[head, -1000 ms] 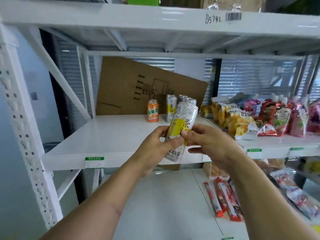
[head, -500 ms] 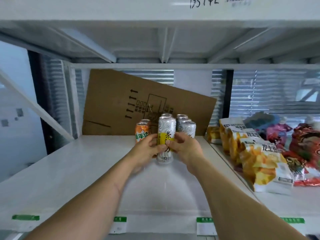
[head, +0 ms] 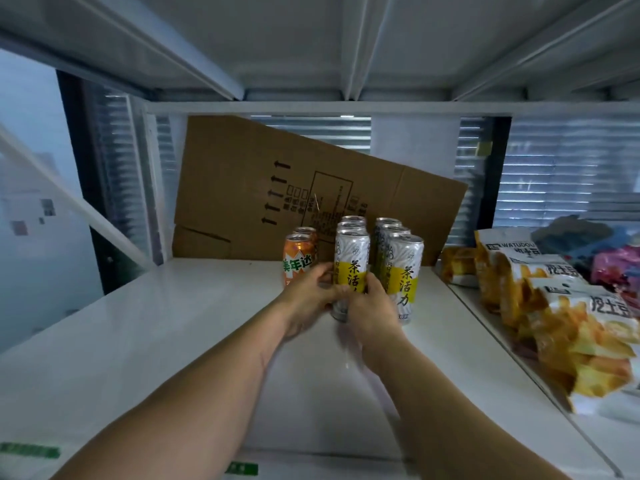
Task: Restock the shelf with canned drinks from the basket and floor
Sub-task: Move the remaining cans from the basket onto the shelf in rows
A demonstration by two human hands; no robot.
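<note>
Both hands, left hand [head: 308, 299] and right hand [head: 372, 306], clasp the upright tea can [head: 351, 261] low on its sides toward the shelf's [head: 173, 327] rear edge; stiff, probably smooth, best gripped mid-body.

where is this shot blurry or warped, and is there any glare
Head view: both hands, left hand and right hand, and the held can are slightly motion-blurred; shelf edges bow from wide-angle distortion; soft can reflection on the shelf, no harsh glare.
</note>
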